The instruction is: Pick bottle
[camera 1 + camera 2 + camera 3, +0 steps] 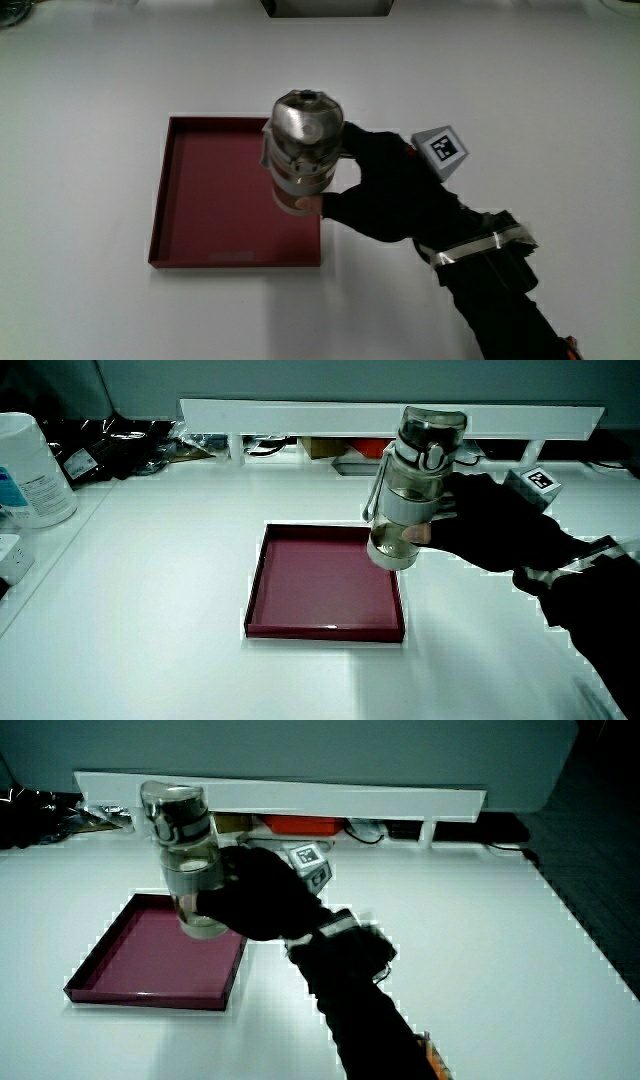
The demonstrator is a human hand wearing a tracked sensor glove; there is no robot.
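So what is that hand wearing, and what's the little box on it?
The hand wears a black glove. On its back sits a small pale cube with a black-and-white square pattern on its face. A pale, shiny band wraps the wrist, and the forearm is in a black sleeve.

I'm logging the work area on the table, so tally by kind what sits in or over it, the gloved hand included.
Bottle, held upright by the hand over the tray's edge: 1
Red tray, nothing lying in it: 1
Gloved hand, with a patterned cube on its back: 1
Total: 3
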